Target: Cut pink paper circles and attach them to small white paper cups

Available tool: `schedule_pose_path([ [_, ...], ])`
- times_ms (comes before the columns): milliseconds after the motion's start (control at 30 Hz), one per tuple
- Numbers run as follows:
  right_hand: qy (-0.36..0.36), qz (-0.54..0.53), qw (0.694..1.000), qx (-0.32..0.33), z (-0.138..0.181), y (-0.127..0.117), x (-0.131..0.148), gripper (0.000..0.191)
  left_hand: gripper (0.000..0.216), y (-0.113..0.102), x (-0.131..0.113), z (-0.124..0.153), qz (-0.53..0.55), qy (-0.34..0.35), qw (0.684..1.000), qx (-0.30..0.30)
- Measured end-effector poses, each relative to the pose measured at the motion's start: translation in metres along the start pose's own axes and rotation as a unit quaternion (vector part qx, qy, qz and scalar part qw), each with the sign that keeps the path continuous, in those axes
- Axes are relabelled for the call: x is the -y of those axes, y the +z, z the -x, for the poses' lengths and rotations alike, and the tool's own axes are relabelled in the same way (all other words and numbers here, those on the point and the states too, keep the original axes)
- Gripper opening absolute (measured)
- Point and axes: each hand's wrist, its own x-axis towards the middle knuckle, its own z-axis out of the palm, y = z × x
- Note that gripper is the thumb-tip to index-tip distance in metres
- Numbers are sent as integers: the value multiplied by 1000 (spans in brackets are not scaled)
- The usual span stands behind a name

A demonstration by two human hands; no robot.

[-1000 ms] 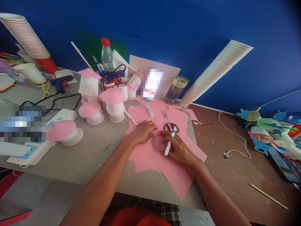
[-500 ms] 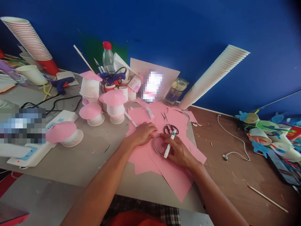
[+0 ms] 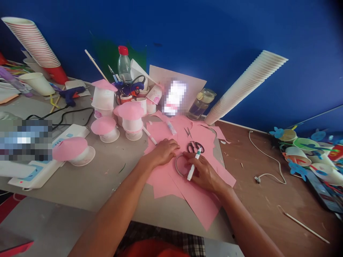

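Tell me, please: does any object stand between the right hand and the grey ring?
Nothing visible does: the right hand is at the grey ring, hiding the ring's right side. That hand also holds the white marker. The scissors lie on the pink paper beyond them, not between.

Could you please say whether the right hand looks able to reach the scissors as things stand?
Probably yes: the scissors lie on the pink paper just beyond the right hand, with only the tip of the white marker it holds overlapping them in view. That marker could hinder a grip.
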Motion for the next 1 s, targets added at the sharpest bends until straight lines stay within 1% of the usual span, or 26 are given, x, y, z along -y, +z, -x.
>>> schedule_pose_path([
  [400,-7,1,1000,5,2,2,0,27,31,-13,-13,3,9,-28,999,24],
  [833,15,-17,1000,5,1,0,4,26,30,-14,-15,3,3,-33,999,29],
  [1000,38,-39,998,20,2,3,2,27,29,-14,-15,3,1,-28,999,25],
])
